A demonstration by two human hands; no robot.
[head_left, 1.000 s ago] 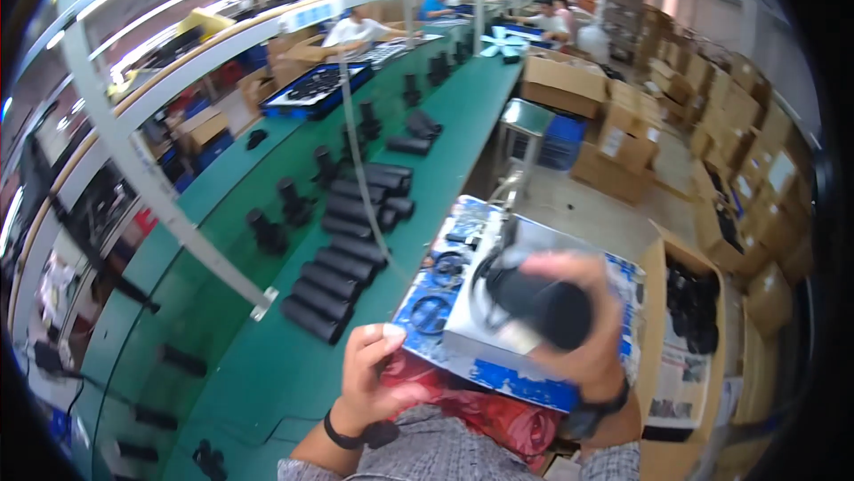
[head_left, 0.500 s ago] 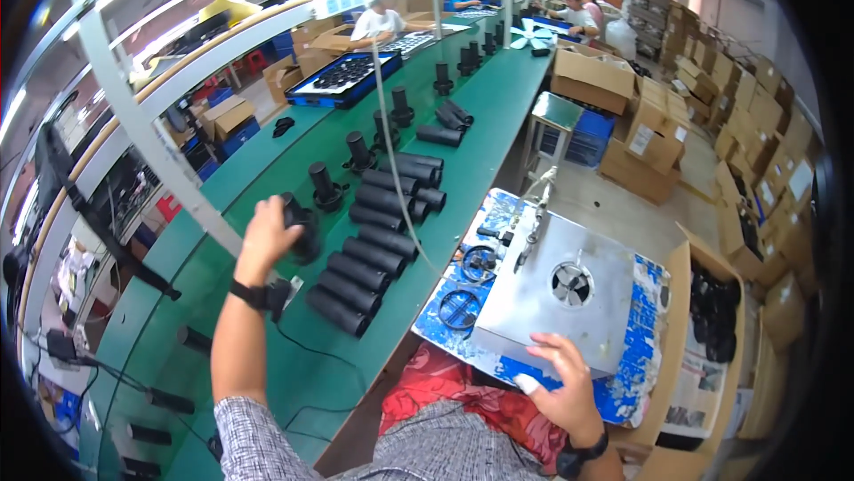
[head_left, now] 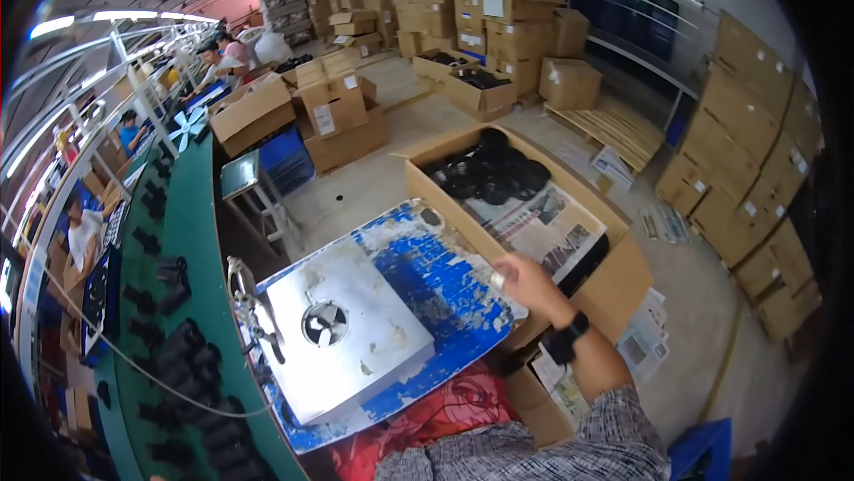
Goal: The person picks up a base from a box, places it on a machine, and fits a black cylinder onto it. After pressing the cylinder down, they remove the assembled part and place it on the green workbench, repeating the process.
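Observation:
My right hand is over the gap between the blue worn tabletop and the open cardboard box. Its fingers are loosely bent and nothing shows in them; one digit has a white wrap. Black round plastic parts lie heaped on newspaper inside that box. On the tabletop stands a silver metal box-shaped fixture with a round opening and a clamp lever at its left side. My left hand is out of view.
At left runs a green workbench with several black cylindrical tubes on it. A small metal-legged stool and cartons stand beyond the tabletop. Stacked cardboard boxes and a wooden pallet are at right. Co-workers sit along the bench.
The view has swung right, away from the bench. My right hand has moved from beside the metal fixture to the carton's edge. My left hand, earlier on a black part, has left view.

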